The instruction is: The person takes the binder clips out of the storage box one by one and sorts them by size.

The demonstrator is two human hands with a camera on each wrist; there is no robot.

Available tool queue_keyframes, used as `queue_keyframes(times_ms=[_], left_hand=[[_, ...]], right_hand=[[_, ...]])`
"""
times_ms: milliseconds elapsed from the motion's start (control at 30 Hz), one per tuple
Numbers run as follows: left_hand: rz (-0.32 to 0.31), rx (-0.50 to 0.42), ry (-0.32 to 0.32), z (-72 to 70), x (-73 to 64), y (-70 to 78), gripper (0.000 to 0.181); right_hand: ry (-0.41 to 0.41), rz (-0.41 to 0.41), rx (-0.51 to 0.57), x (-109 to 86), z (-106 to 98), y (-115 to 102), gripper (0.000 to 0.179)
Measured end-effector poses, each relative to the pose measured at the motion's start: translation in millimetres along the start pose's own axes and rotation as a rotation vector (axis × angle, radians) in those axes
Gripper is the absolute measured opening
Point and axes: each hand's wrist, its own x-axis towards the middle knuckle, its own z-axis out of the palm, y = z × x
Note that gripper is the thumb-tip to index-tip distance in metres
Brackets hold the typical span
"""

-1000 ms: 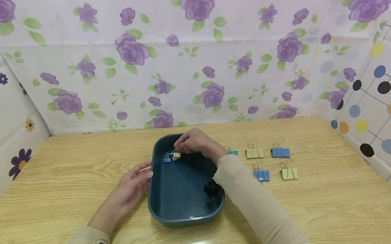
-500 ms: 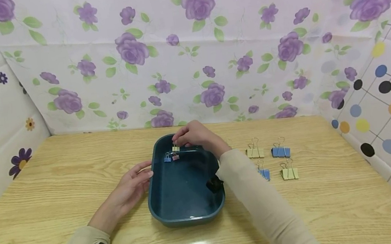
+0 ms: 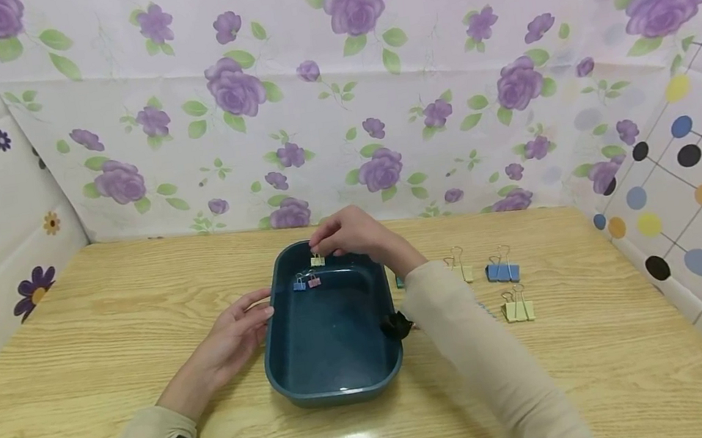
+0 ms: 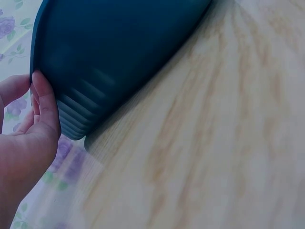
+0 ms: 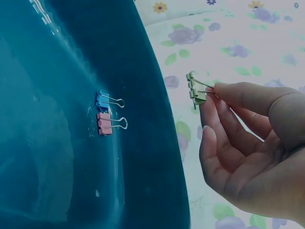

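Note:
A dark teal plastic bin [image 3: 341, 396] stands on the wooden table. My left hand [image 3: 239, 330] touches its left wall, fingertips right at the rim in the left wrist view. Thumb and fingers of my right hand [image 3: 356, 234] pinch a small yellow-green binder clip [image 5: 198, 91] by its wire handles. In the head view that clip hangs over the bin's far end; its metal body points down. On the bin's floor, near the far wall, a small blue binder clip [image 5: 102, 100] and a small pink binder clip [image 5: 104, 124] lie side by side.
Larger binder clips stand on the table right of the bin: a blue clip [image 3: 503, 273], a yellow-green clip [image 3: 519, 311], and others partly hidden behind my right sleeve [image 3: 473, 336]. A floral cloth [image 3: 314, 142] hangs behind the table.
My right hand has lifted up and back with the yellow-green clip, away from the pink clip, which now shows whole. The left hand and bin have hardly moved.

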Motion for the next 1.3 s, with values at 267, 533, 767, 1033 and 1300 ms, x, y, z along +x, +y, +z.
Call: queue_keyframes(times_ms=[267, 533, 767, 1033, 1300], left_hand=[[-0.012, 0.032, 0.013, -0.6, -2.7, 0.7, 0.046], [-0.01, 0.041, 0.018, -1.4, -1.5, -1.3, 0.047], [-0.018, 0.044, 0.024, -0.1, 0.0, -0.7, 0.048], [-0.011, 0.01, 0.007, 1.1, -0.7, 1.7, 0.044], [-0.026, 0.032, 0.02, 1.5, -1.2, 2.2, 0.045]], right_hand=[[-0.011, -0.006, -0.015, -10.9, -5, 2, 0.011], [-0.034, -0.012, -0.051, -24.3, -11, 9, 0.013], [-0.046, -0.005, -0.074, -39.5, -15, 18, 0.016], [-0.053, -0.043, -0.109, -57.1, -25, 29, 0.014], [-0.06, -0.024, -0.083, -75.7, -34, 44, 0.011]])
